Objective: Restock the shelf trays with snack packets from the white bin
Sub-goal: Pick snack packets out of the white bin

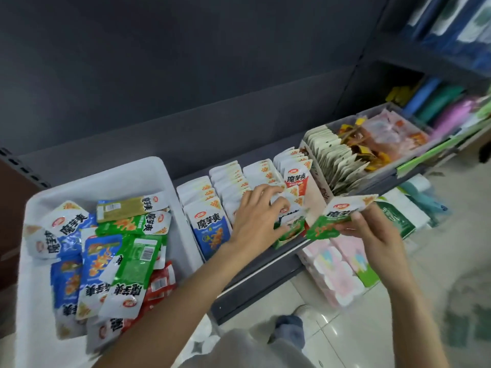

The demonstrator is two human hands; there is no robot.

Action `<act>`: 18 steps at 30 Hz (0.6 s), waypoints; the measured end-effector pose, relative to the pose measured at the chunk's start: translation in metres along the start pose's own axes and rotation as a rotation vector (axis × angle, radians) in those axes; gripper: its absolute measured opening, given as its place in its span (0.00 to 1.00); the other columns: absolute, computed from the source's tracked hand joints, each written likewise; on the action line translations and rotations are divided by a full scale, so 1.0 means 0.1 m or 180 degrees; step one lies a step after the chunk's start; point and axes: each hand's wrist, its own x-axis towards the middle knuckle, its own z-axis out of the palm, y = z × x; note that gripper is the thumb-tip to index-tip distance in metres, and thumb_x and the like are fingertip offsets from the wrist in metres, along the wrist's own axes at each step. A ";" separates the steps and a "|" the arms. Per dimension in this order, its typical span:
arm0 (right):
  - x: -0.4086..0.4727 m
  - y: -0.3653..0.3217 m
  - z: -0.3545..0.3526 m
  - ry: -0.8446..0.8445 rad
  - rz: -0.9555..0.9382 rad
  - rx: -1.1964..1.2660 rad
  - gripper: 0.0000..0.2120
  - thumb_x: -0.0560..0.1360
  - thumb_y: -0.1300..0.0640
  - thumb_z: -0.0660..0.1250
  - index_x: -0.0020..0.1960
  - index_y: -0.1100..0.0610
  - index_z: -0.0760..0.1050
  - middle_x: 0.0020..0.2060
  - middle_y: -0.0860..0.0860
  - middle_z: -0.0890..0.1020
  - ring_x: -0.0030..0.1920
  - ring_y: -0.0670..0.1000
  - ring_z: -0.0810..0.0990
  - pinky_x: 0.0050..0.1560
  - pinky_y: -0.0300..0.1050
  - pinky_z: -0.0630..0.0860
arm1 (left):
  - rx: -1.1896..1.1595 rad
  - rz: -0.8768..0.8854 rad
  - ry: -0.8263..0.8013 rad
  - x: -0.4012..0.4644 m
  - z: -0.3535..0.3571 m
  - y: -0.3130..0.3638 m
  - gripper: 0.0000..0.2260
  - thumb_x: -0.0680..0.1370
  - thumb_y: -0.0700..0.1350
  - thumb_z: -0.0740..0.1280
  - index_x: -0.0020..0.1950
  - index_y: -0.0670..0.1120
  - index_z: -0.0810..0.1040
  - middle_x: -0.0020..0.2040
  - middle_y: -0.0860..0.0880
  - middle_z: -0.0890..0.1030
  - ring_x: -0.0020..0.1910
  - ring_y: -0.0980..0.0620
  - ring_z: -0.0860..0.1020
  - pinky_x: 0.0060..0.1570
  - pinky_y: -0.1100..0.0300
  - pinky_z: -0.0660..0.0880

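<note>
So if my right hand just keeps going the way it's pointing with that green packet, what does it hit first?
Your right hand points left, so its green packet would probably first meet the green packets in the front tray row where your left hand rests. Depth is unclear.

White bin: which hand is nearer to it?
Left. The left hand rests on the packets in the shelf tray just right of the white bin; the right hand holds a green packet farther right.

Dark grey shelving back panel, glossy pale floor tiles (faint reflections)
</note>
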 end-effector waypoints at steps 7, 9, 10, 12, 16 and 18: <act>0.26 0.32 0.30 -0.0561 0.0265 0.0391 0.11 0.80 0.58 0.57 0.58 0.59 0.74 0.51 0.48 0.82 0.48 0.50 0.81 0.53 0.42 0.77 | 0.0293 -0.0283 -0.0281 0.18 0.04 -0.15 0.17 0.75 0.52 0.68 0.63 0.50 0.77 0.66 0.53 0.72 0.65 0.52 0.68 0.64 0.59 0.57; 0.33 0.40 0.36 -0.0627 0.0377 0.0437 0.12 0.80 0.57 0.57 0.60 0.57 0.73 0.52 0.46 0.82 0.49 0.49 0.81 0.54 0.41 0.77 | 0.0259 -0.0337 -0.0321 0.20 0.04 -0.15 0.18 0.76 0.52 0.68 0.64 0.50 0.75 0.67 0.54 0.71 0.65 0.53 0.67 0.65 0.59 0.58; 0.37 0.42 0.38 -0.0649 0.0427 0.0461 0.12 0.81 0.57 0.56 0.61 0.56 0.73 0.54 0.47 0.82 0.50 0.49 0.81 0.54 0.41 0.77 | 0.0247 -0.0359 -0.0332 0.20 0.03 -0.15 0.18 0.76 0.52 0.67 0.64 0.50 0.75 0.67 0.55 0.71 0.65 0.54 0.67 0.65 0.59 0.58; 0.42 0.46 0.39 -0.0725 0.0446 0.0452 0.12 0.81 0.57 0.57 0.63 0.55 0.72 0.56 0.48 0.81 0.51 0.49 0.81 0.54 0.41 0.77 | 0.0251 -0.0389 -0.0330 0.21 0.04 -0.16 0.18 0.76 0.52 0.68 0.64 0.50 0.75 0.67 0.55 0.71 0.64 0.54 0.68 0.65 0.59 0.58; 0.47 0.43 0.43 -0.0911 0.0352 0.0423 0.12 0.79 0.54 0.57 0.60 0.51 0.74 0.59 0.52 0.78 0.51 0.49 0.82 0.53 0.41 0.78 | 0.0259 -0.0419 -0.0327 0.22 0.05 -0.15 0.17 0.75 0.52 0.68 0.63 0.50 0.76 0.66 0.55 0.71 0.63 0.54 0.68 0.63 0.60 0.60; 0.45 0.47 0.44 -0.0933 0.0377 0.0447 0.12 0.79 0.54 0.57 0.60 0.52 0.74 0.59 0.51 0.78 0.51 0.49 0.81 0.51 0.40 0.78 | 0.0243 -0.0427 -0.0329 0.22 0.05 -0.15 0.17 0.75 0.52 0.68 0.63 0.50 0.76 0.66 0.54 0.71 0.63 0.54 0.68 0.62 0.60 0.60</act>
